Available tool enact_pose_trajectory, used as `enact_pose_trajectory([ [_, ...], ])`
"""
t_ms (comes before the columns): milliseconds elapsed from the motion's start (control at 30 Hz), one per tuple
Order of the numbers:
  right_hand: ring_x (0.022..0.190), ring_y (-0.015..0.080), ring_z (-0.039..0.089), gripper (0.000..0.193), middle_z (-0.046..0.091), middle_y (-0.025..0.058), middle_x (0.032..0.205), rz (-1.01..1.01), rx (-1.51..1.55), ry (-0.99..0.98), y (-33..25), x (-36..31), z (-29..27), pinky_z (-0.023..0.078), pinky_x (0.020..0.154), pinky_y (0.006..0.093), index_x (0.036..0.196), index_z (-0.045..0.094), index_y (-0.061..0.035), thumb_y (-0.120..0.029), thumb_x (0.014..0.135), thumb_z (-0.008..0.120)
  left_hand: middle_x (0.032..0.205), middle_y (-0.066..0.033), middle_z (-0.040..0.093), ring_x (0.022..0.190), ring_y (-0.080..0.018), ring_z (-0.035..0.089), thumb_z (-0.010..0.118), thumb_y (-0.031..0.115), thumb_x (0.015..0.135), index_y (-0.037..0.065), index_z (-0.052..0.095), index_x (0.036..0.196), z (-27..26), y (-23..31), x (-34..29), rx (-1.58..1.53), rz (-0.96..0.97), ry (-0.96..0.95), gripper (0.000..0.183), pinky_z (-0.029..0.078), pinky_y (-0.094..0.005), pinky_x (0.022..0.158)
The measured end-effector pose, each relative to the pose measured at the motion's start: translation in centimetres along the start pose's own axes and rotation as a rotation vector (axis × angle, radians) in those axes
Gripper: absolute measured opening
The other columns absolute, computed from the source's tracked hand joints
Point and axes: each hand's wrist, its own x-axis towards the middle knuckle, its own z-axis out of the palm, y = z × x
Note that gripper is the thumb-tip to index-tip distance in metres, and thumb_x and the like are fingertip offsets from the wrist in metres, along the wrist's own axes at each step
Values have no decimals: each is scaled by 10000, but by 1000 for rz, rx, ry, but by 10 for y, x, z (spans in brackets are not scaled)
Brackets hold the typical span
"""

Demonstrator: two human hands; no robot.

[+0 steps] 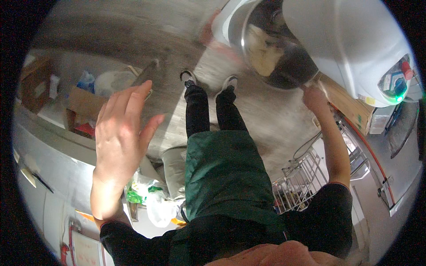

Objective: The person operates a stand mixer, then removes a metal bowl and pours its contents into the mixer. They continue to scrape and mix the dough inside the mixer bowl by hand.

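A large steel mixing bowl [288, 77] sits under the white head of a stand mixer [350, 40] at the upper right. Pale dough [264, 51] lies inside it, on the left side of the bowl. My right hand [314, 97] is at the bowl's near rim, its fingers closed against the edge; the fingertips are partly hidden and a little blurred. Raised in the air at the left is my left hand [122, 128], palm down, holding nothing. Its fingers are stretched out, with the thumb apart.
An open cardboard box [82, 104] and a white tub [111, 82] stand at the left. Below the right arm is a wire rack [297, 186]. Plastic bags [159, 208] lie beside my green apron [226, 173]. A wooden board [348, 102] is under the mixer's side.
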Motion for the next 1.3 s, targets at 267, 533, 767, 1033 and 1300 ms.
enact_pose_trajectory([
  [267, 874, 343, 654, 253, 652, 184, 1004, -158, -227, 250, 8, 66, 29, 535, 730, 502, 973, 637, -34, -172, 869, 451, 1068, -178, 600, 981, -356, 574, 731, 94, 715, 7, 538, 1216, -3, 1, -1, -2, -29, -31, 544, 463, -416, 844],
  [533, 831, 336, 657, 285, 669, 220, 876, -67, -58, 313, 20, 84, 40, 547, 687, 466, 995, 623, 10, -173, 810, 507, 1056, -189, 592, 969, -374, 568, 724, 117, 732, 12, 534, 1224, -1, -1, -2, -32, -42, -42, 538, 461, -427, 851],
  [767, 952, 380, 626, 282, 606, 228, 1101, -1, 67, 262, 32, 87, 45, 516, 797, 501, 1046, 592, -9, -147, 869, 422, 1078, -186, 588, 971, -377, 566, 730, 116, 721, 14, 530, 1227, -2, 0, -3, -9, -44, -46, 553, 459, -428, 855],
  [1033, 840, 335, 653, 253, 638, 188, 960, 30, -17, 295, 41, 93, 62, 534, 722, 462, 948, 631, -38, -225, 886, 472, 1044, -162, 608, 960, -333, 582, 746, 93, 678, 15, 559, 1170, -1, 2, 0, 35, -19, -1, 532, 468, -408, 817],
  [1300, 954, 413, 628, 323, 636, 239, 1006, 26, 14, 172, 15, 85, 23, 454, 864, 584, 992, 633, -18, -230, 903, 405, 1027, -165, 610, 932, -337, 585, 752, 96, 674, 13, 556, 1177, 1, 5, -4, 72, -9, 25, 546, 471, -406, 805],
])
